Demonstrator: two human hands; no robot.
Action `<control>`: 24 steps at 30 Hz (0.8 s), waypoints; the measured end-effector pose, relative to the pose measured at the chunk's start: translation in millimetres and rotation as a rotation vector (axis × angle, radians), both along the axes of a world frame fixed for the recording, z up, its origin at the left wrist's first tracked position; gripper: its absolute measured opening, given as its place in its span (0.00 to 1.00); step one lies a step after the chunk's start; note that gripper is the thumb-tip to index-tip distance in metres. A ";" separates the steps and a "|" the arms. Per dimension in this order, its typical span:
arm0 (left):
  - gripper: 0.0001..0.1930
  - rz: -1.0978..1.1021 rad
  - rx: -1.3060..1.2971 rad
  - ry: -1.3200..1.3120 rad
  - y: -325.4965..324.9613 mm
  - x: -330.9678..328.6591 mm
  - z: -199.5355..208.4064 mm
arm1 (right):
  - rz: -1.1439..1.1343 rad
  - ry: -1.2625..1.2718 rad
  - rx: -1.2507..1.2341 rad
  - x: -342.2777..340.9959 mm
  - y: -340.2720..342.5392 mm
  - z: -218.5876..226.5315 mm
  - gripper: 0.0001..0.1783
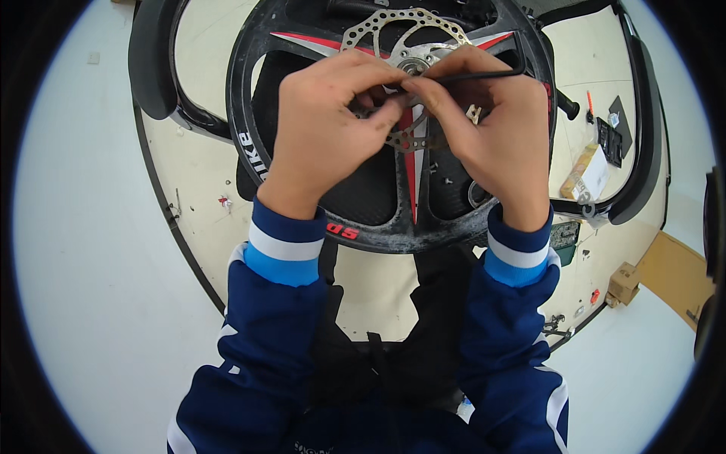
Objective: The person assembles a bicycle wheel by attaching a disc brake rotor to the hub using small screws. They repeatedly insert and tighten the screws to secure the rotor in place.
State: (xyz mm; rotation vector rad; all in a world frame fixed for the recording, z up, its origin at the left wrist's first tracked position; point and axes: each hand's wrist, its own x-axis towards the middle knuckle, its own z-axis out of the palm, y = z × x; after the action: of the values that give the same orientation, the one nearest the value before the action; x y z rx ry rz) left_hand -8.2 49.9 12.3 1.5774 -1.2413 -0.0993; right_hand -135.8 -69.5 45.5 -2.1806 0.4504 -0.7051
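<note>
A black spoked wheel (246, 98) with red and white stripes lies flat in front of me. At its hub sits a silver brake disc (368, 29) with a holed rim, partly covered by my hands. My right hand (503, 121) is closed around a black L-shaped hex key (480, 76), whose bent end sticks out to the right. Fingertips of my left hand (321, 121) are pinched together beside the key's inner end, over the hub. Whatever they grip is hidden. A small brass-coloured part (473, 113) shows at my right palm.
Small screws (448, 180) and a metal ring (476, 195) lie near the wheel's lower right. Curved chair armrests (155, 60) flank the wheel. On the floor at right are a black tool case (609, 142), a yellow and white box (581, 175) and a cardboard box (624, 283).
</note>
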 end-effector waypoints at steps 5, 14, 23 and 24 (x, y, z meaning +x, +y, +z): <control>0.13 0.026 0.019 -0.014 -6.8 -18.8 -1.0 | -0.064 -0.017 -0.066 -15.0 12.0 -0.2 0.06; 0.14 0.128 0.097 0.024 -16.1 -38.1 -5.3 | -0.194 -0.031 0.191 -28.3 15.8 -10.6 0.03; 0.13 0.211 0.060 0.150 -15.0 -37.9 -1.9 | -0.135 -0.017 0.132 -14.9 17.2 -9.5 0.03; 0.13 0.214 0.062 0.157 -14.8 -38.0 -1.8 | -0.144 -0.024 0.140 -14.3 17.5 -10.3 0.03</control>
State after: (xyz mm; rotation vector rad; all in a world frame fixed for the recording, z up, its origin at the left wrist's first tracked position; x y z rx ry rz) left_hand -46.3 35.1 10.5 1.7130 -0.9506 -0.1227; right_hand -150.1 -52.1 35.2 -2.0212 0.6308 -0.7530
